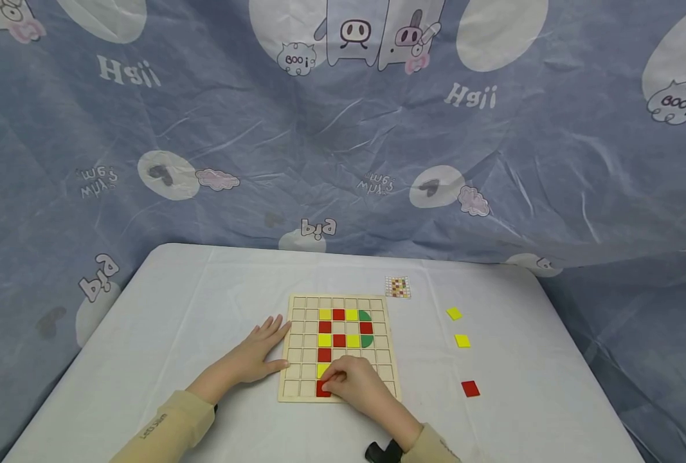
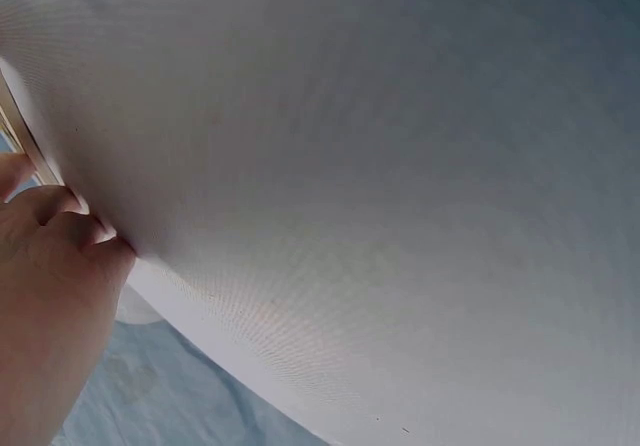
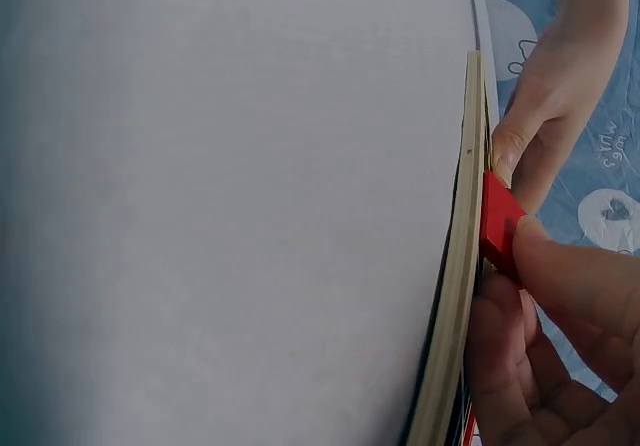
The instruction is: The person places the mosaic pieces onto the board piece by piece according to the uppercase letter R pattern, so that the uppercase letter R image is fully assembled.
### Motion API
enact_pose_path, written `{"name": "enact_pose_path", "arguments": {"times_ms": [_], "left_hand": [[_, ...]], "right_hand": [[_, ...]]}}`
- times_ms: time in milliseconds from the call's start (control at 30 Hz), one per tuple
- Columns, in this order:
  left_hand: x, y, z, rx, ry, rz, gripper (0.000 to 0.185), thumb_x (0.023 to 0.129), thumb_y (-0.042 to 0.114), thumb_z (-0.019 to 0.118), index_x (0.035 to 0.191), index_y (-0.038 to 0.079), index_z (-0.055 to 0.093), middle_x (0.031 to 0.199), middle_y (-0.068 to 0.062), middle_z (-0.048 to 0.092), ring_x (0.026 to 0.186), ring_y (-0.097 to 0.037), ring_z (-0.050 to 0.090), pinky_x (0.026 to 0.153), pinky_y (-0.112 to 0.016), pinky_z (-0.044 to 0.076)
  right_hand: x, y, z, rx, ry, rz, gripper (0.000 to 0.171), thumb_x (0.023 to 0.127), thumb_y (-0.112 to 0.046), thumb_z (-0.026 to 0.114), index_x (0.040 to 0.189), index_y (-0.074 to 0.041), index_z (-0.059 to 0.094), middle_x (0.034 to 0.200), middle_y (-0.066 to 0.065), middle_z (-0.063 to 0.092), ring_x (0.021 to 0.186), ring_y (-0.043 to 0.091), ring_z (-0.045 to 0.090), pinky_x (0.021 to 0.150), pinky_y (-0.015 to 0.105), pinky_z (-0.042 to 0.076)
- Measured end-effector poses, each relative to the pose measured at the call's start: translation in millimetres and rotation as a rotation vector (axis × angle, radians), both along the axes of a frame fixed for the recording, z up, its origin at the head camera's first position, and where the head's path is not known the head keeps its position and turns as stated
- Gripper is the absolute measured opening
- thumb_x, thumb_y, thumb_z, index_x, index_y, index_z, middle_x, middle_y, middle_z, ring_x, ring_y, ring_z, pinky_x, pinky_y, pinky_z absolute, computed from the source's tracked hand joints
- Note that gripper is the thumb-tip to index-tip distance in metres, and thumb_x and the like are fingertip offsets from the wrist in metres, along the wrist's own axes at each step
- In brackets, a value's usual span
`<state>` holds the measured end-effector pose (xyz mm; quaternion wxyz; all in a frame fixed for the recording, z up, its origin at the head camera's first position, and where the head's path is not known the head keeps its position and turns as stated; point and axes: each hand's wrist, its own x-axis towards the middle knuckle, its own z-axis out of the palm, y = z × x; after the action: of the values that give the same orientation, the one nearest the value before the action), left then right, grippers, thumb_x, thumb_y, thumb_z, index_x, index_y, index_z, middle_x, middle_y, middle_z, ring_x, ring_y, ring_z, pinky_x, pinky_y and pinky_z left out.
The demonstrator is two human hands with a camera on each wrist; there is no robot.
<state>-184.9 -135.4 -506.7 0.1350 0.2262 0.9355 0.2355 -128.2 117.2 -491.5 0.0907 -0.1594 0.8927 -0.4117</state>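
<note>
A wooden grid board [image 1: 296,373] lies on the white table. Red and yellow squares and two green rounded pieces sit in its cells, making a P-like figure. My left hand [image 1: 256,357] has its fingers spread, with thumb and fingertips at the board's left edge. At the near edge, my right hand [image 1: 357,382] pinches a red square tile [image 3: 500,221] between thumb and fingers. That tile is tilted in the right wrist view, over the bottom-row cell under the column of tiles. The hand partly covers a yellow tile [image 1: 323,369] just above it.
To the right of the board lie two loose yellow tiles [image 1: 462,341] and one red tile [image 1: 470,388]. A small printed pattern card [image 1: 397,287] lies behind the board's far right corner. A blue patterned cloth [image 1: 319,141] hangs behind the table.
</note>
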Motion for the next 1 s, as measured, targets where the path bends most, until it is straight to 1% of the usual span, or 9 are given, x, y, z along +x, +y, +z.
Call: {"name": "enact_pose_path", "arguments": {"times_ms": [267,400,567,800,1000], "left_hand": [[0.0,0,0.4,0.006,0.006,-0.009,0.082,0.091,0.043,0.067,0.156,0.009,0.029,0.163,-0.018,0.02,0.152,-0.04,0.012,0.122,-0.057,0.015],[0.0,0,1.2,0.016,0.002,-0.008,0.082,0.091,0.041,0.068,0.155,0.009,0.029,0.163,-0.018,0.02,0.152,-0.041,0.012,0.122,-0.058,0.015],[0.9,-1,0.8,0.016,0.005,-0.005,0.082,0.091,0.042,0.068,0.155,0.009,0.029,0.163,-0.018,0.02,0.152,-0.041,0.012,0.122,-0.057,0.015],[1.3,-2,-0.8,0.023,0.009,-0.001,0.082,0.091,0.042,0.068,0.155,0.009,0.03,0.163,-0.018,0.021,0.152,-0.041,0.012,0.122,-0.058,0.015],[0.7,-1,-1.8,0.025,0.011,-0.006,0.082,0.091,0.043,0.068,0.155,0.009,0.029,0.163,-0.018,0.02,0.152,-0.04,0.012,0.122,-0.058,0.015]], "right_hand": [[0.7,-3,-1.2,0.085,0.059,-0.008,0.009,0.08,-0.01,0.081,0.077,-0.015,0.074,0.073,-0.009,0.054,0.062,-0.002,0.048,0.056,0.014,0.045],[1.6,-2,-0.2,0.084,0.061,-0.01,0.011,0.08,-0.01,0.081,0.075,-0.014,0.073,0.074,-0.008,0.054,0.063,-0.002,0.047,0.056,0.014,0.045],[2.0,3,4.0,0.05,0.039,-0.038,0.007,0.082,-0.012,0.08,0.079,-0.014,0.074,0.076,-0.01,0.058,0.065,-0.002,0.051,0.058,0.015,0.047],[-5.8,29,17.5,0.011,0.031,-0.149,0.003,0.086,-0.016,0.076,0.088,-0.015,0.074,0.083,-0.007,0.063,0.071,0.004,0.054,0.062,0.017,0.048],[-16.8,65,28.8,-0.01,0.014,-0.311,0.007,0.086,-0.012,0.075,0.093,-0.013,0.074,0.084,-0.005,0.067,0.072,0.01,0.058,0.061,0.019,0.05]]}}
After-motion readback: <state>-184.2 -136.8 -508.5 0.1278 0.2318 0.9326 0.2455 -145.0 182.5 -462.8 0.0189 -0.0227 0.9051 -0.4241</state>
